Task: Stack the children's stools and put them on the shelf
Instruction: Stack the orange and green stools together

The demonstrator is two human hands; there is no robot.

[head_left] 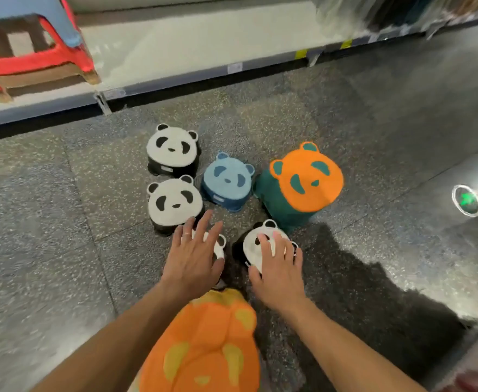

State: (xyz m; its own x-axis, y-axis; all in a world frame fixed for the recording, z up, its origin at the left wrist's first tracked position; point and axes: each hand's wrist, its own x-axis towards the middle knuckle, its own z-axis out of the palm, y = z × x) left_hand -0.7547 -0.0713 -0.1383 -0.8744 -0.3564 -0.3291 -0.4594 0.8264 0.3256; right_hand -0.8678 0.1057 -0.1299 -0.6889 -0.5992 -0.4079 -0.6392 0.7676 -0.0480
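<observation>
1. Scene: speckled dark floor (pixel 62 222), low pale shelf (pixel 192 49) running along the top of the view, front edge with price-tag strip.
2. On the shelf, far left: red stool (pixel 31 63) with a blue stool (pixel 48 12) nested on top. Blurred, detail unclear.
3. Cluster of panda-face children's stools on the floor, all upright, seats up, none on the shelf.
4. Far white panda stool (pixel 172 148): black base, nearest the shelf.
5. Second white panda stool (pixel 174 203): directly in front of the far one, just beside it.
6. Blue panda stool (pixel 227 181): right of the two white ones, between them and the orange-topped one.
7. Orange-seat stool on green base (pixel 307 179): rightmost, taller than the rest, tilted slightly in view.
8. Left hand (pixel 194 258): palm down, fingers spread and extended, over a white panda stool (pixel 219 246), mostly hidden under it. Not gripping; contact unclear.
9. Right hand (pixel 278 267): palm down, fingers spread flat on the seat of another white panda stool (pixel 253 250). Resting on top, not curled round the rim.
10. Those two stools side by side, near but apart.
11. Orange stool with yellow panda marks (pixel 206 349): closest to camera, between the forearms, bottom centre.
12. Round green floor marker (pixel 466 200) at far right.
</observation>
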